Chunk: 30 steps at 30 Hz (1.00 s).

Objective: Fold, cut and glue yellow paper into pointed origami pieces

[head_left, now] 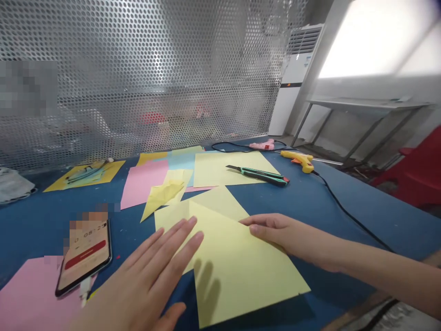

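A pale yellow sheet of paper point(241, 271) tilts up off the blue table, its near edge raised and casting a shadow. My right hand point(272, 230) pinches its right edge between thumb and fingers. Over the sheet's left side hovers my left hand point(155, 266), fingers stretched out and apart, throwing a shadow on the paper; whether a fingertip touches it I cannot tell. Beneath and behind lies another pale yellow sheet point(220, 198). Farther back, a green and black utility knife point(263, 175) with its blade out rests across a yellow sheet point(220, 168).
At left a phone point(86, 257) is plugged into a white cable. Pink paper point(146, 181) and folded yellow paper point(165, 193) lie behind my left hand. A yellow glue gun point(299, 161) trails a black cord at right; a pink glue gun point(263, 145) sits by the perforated metal screen point(155, 73).
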{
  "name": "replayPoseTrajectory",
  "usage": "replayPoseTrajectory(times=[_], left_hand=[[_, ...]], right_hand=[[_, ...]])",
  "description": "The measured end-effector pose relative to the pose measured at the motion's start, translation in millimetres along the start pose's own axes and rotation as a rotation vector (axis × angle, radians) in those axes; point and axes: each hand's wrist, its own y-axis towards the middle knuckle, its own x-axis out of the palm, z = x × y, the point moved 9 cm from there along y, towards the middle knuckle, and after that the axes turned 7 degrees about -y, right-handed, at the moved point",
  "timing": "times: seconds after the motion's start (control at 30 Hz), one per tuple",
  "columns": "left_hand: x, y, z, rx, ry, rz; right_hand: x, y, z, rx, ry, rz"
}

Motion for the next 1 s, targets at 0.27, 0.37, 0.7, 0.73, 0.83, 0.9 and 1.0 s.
replayPoseTrajectory(times=[0.27, 0.37, 0.7, 0.73, 0.83, 0.9, 1.0], left_hand=[[75.7, 39.2, -27.5, -0.174, -0.445, -0.820], [80.5, 59.5, -36.8, -0.161, -0.402, -0.790], [76.4, 96.4, -46.5, -0.042, -0.321, -0.664], [77.8, 98.6, -48.2, -0.035, -0.316, -0.645], [82.7, 102.6, -50.8, -0.016, -0.311, -0.609], [84.2, 104.0, -50.9, -0.007, -0.315, -0.605], [83.3, 104.6, -51.6, -0.008, -0.320, -0.613]], right_hand=[[-15.6, 5.8, -27.2, -0.230, -0.571, 0.208], [-26.6, 10.4, -38.9, -0.285, -0.692, 0.276], [-16.9, -23.1, -56.6, -0.432, -0.993, 0.053], [-11.3, -29.5, -54.9, -0.469, -1.044, 0.010], [-1.8, -40.1, -46.0, -0.529, -1.179, -0.023], [-0.5, -42.1, -46.5, -0.615, -1.294, 0.078], [1.5, -40.4, -49.1, -0.746, -1.421, 0.215]])
